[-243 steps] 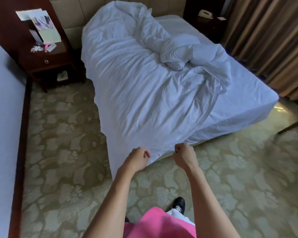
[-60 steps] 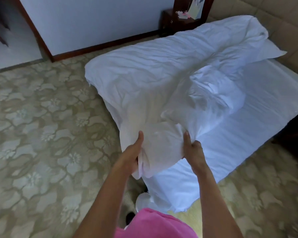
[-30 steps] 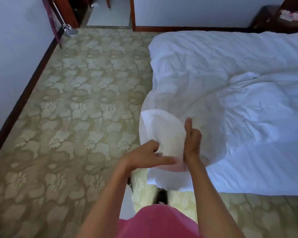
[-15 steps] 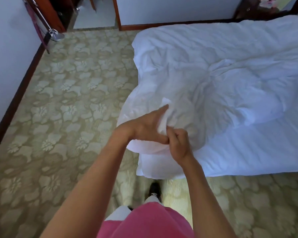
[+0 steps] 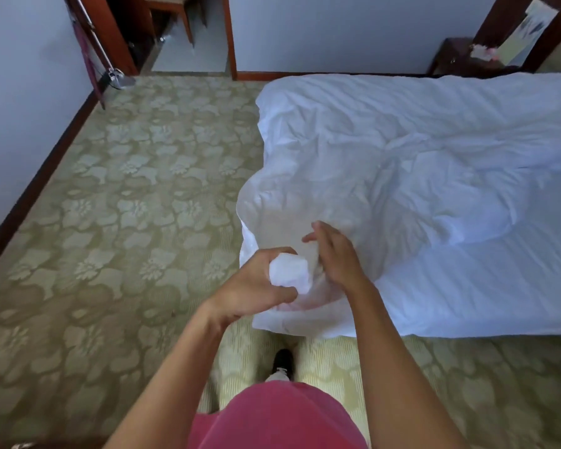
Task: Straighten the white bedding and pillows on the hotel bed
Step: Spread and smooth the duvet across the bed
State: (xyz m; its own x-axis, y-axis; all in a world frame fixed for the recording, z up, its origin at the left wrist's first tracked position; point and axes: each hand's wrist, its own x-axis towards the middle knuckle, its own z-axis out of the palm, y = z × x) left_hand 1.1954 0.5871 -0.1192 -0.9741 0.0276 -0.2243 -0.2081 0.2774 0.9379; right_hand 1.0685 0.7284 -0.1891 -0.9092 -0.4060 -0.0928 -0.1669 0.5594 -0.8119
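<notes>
Left hand (image 5: 256,283): I see it gripping a bunched duvet (image 5: 386,176) corner.
Right hand (image 5: 336,254): fingers relaxed, resting on the fabric just beside.
Beyond them: nightstand (image 5: 460,61), doorway (image 5: 178,34).

Around us: carpet, walls and dark wood.

We see a green floral carpet (image 5: 117,202), pale walls (image 5: 331,30) with a dark skirting board (image 5: 30,192), an open doorway (image 5: 188,37), and a dark wooden nightstand (image 5: 460,59) holding papers in the far corner.
</notes>
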